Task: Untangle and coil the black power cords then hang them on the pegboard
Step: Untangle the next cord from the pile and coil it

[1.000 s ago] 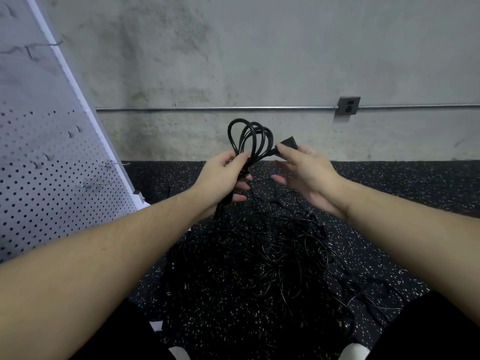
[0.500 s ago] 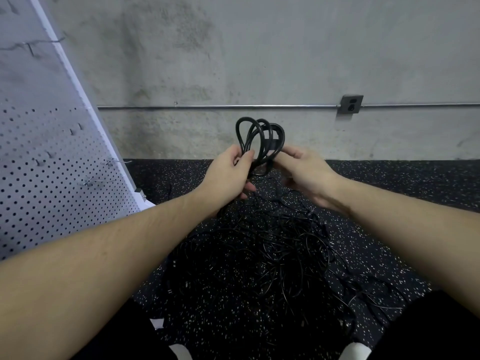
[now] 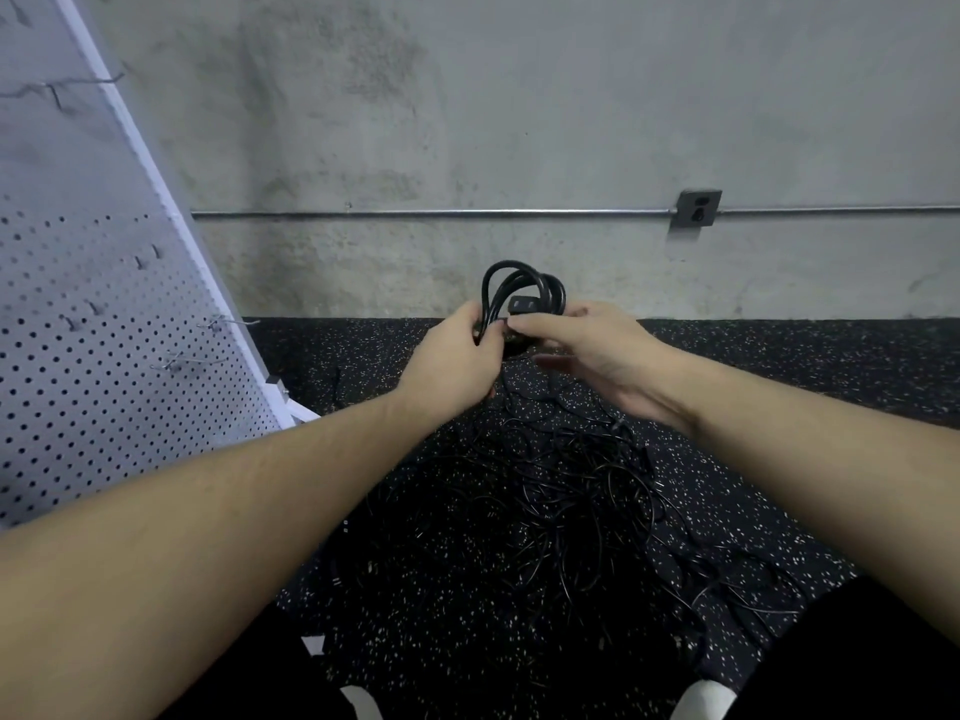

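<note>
Black cord, coiled and pinched in both my hands, out in front of me near the far wall.

My left hand (image 3: 457,356) grips the neck of the coil (image 3: 522,288), fingers curled round it, loops standing upright above my fist; my right hand (image 3: 587,345) pinches the plug end (image 3: 521,304) against the loops. The pegboard (image 3: 104,330) and its hooks (image 3: 179,361) lie to my left, nearer my left hand, so I reckon the coil goes that way. The tangled pile (image 3: 545,496) sits on the floor below, nearer me. No readable writing anywhere.
</note>
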Tool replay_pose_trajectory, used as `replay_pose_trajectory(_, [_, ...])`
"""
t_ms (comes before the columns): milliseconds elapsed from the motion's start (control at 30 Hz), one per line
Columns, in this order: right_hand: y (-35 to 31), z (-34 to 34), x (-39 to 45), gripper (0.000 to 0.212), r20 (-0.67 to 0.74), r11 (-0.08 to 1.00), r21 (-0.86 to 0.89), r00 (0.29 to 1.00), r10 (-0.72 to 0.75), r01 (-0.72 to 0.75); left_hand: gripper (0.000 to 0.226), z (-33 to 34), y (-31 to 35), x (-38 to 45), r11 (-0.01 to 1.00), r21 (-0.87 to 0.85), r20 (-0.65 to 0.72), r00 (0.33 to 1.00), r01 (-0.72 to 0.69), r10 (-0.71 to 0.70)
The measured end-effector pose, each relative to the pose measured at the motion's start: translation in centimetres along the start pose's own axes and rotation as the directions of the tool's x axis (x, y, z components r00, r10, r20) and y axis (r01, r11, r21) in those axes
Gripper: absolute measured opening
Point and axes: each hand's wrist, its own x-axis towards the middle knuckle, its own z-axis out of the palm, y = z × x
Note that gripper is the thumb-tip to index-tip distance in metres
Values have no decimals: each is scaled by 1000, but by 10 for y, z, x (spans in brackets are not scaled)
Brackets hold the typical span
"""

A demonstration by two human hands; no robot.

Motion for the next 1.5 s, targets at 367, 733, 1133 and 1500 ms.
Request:
replay_pose_trajectory(367, [6,-4,8,55,-11,969,-197,988,-154,149,16,7,-15,3,978,-191,89,994,79,-63])
replay_pose_trajectory(733, [7,-12,3,30,16,757,-615,964,-267,220,38,8,-7,-4,813,569,316,945,-120,-82])
replay_pose_trajectory(1133, [9,-8,12,34,-122,955,-237,969,-214,181,33,30,1,-9,988,-156,359,932,16,42])
replay_pose_trajectory(1500, [26,-13,18,27,15,958,-229,984,178,-170,30,16,-11,-2,827,-465,188,948,317,-258])
